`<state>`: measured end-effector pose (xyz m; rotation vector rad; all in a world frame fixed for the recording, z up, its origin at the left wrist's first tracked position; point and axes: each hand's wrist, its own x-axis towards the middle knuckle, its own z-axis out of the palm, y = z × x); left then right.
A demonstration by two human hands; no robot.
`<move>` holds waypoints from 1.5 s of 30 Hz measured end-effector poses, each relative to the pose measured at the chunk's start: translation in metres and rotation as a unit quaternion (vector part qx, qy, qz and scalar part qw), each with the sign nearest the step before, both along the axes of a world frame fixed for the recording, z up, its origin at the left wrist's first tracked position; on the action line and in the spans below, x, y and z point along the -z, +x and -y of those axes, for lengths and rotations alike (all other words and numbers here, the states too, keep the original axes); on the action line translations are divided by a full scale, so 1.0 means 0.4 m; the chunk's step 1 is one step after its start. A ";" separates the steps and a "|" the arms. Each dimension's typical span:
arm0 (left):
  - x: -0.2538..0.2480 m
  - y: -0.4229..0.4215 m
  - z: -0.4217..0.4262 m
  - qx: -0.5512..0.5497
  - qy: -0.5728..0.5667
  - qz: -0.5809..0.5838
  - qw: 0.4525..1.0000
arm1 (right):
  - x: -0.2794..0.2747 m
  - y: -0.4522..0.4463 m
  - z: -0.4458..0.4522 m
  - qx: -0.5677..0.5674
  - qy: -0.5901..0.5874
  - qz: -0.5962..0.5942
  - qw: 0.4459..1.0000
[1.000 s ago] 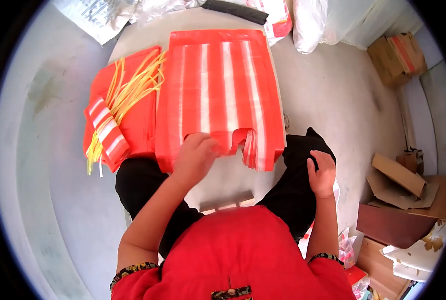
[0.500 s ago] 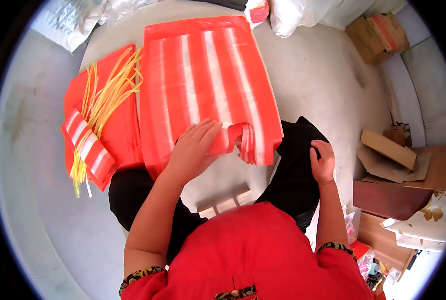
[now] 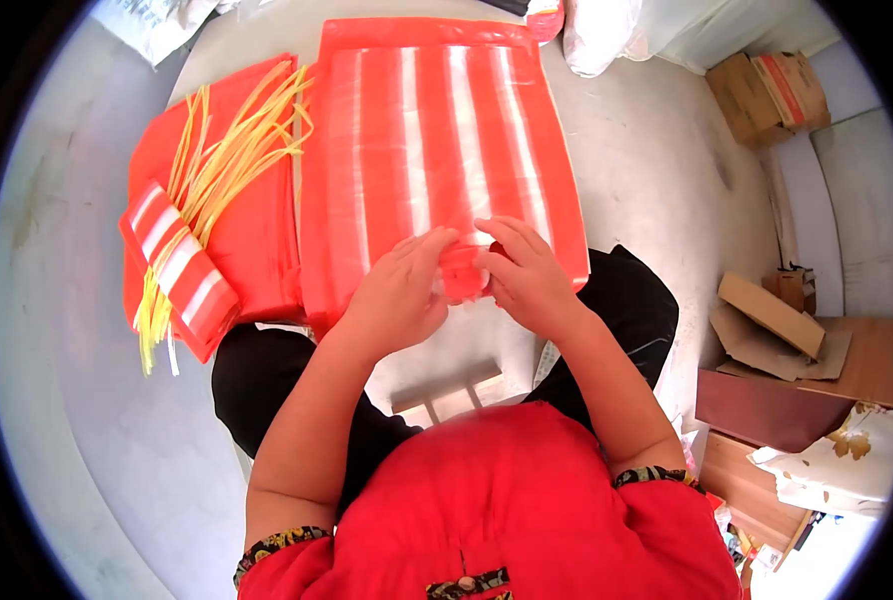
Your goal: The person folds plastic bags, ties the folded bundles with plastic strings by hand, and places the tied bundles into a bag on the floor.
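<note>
A stack of red plastic bags with white stripes (image 3: 436, 130) lies flat in front of me, its cut-out edge towards my body. My left hand (image 3: 401, 292) is at that near edge, fingers closed on the red plastic. Beside it my right hand (image 3: 528, 275) pinches the same edge from the right. Between the two hands a small folded part of the plastic shows. To the left lies a red stack (image 3: 256, 235) with yellow ties (image 3: 236, 170) on it, and a rolled striped bundle (image 3: 181, 265) wrapped with ties.
Both stacks rest on a pale round surface (image 3: 266, 40) above my knees. White plastic bags (image 3: 601, 35) hang at the far side. Cardboard boxes stand at the upper right (image 3: 766, 95) and an opened one (image 3: 776, 325) at the right.
My right hand has left my right knee and moved left onto the near edge of the striped bags. My left hand has stayed at that edge, its fingers now more curled.
</note>
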<state>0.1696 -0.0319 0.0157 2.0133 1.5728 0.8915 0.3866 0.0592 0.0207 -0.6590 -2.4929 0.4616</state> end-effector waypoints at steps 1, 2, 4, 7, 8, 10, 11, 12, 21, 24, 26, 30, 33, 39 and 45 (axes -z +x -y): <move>-0.003 -0.003 0.003 -0.002 -0.005 0.006 1.000 | 0.002 -0.001 -0.003 -0.019 0.016 0.006 1.000; -0.005 -0.004 0.001 -0.003 -0.008 0.012 1.000 | 0.005 0.000 -0.009 -0.037 0.033 0.013 0.999; -0.015 -0.006 -0.002 -0.009 -0.032 0.027 0.999 | 0.017 0.008 -0.022 -0.027 -0.044 -0.015 0.999; -0.026 -0.002 -0.013 -0.017 -0.045 0.047 0.998 | 0.025 0.002 -0.024 0.015 -0.151 -0.071 0.986; -0.023 0.000 -0.019 -0.020 -0.019 0.050 0.998 | 0.027 -0.003 -0.023 0.032 -0.184 -0.092 0.978; -0.019 0.006 -0.034 -0.041 0.002 0.065 0.997 | 0.033 -0.009 -0.027 0.035 -0.266 -0.144 0.953; -0.018 0.012 -0.042 -0.058 -0.003 0.077 0.995 | 0.035 -0.012 -0.028 0.036 -0.306 -0.170 0.936; -0.016 0.015 -0.047 -0.076 -0.007 0.089 0.993 | 0.028 -0.015 -0.024 0.048 -0.318 -0.170 0.932; -0.004 0.000 -0.051 -0.072 0.103 0.032 0.992 | -0.019 -0.073 -0.040 0.047 -0.098 0.001 0.994; -0.017 -0.043 -0.028 -0.167 0.093 0.150 0.970 | -0.004 -0.091 -0.045 0.041 -0.133 -0.024 0.990; -0.028 -0.100 -0.013 -0.251 0.100 0.213 0.939 | 0.002 -0.101 -0.037 0.074 -0.219 -0.069 0.971; -0.007 -0.171 0.011 -0.340 0.068 0.395 0.851 | -0.013 -0.105 -0.029 0.124 -0.446 -0.161 0.872; -0.018 -0.173 0.029 -0.310 0.003 0.475 0.824 | 0.008 -0.099 -0.030 0.158 -0.445 -0.170 0.865; -0.052 -0.145 0.012 -0.267 -0.053 0.604 0.749 | 0.007 -0.092 -0.033 0.220 -0.484 -0.163 0.831; -0.066 -0.137 0.023 -0.274 -0.123 0.582 0.755 | 0.017 -0.104 -0.026 0.224 -0.485 -0.223 0.816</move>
